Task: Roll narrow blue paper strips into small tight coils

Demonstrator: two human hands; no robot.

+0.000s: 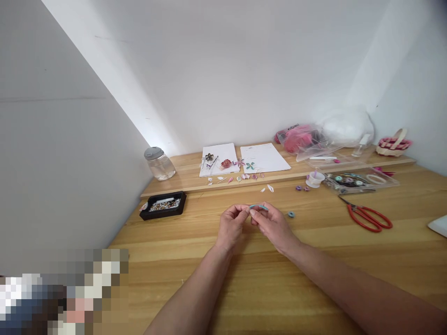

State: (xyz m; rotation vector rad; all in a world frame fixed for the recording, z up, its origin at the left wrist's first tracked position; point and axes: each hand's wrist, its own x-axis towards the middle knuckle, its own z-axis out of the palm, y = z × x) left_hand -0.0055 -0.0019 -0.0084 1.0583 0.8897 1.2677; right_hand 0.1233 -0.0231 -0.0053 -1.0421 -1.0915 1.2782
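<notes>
My left hand (233,223) and my right hand (271,225) meet above the middle of the wooden table. Between their fingertips is a thin, curved teal strip (258,206), which both hands pinch. Its exact kind is too small to make out. Just right of my right hand lies a small blue-grey thread bobbin (291,214). Beyond the hands are two white petal shapes (270,188) on the tabletop. Several small coloured petals (239,178) lie in a row along the raised shelf edge.
Red-handled scissors (370,217) lie at right, near a clear tray of bobbins (363,179) and a white spool (314,179). At left are a black bead tray (163,205) and a lidded jar (159,164). Paper sheets (265,156) with flower ornaments, plastic bags and a small basket (394,143) line the back.
</notes>
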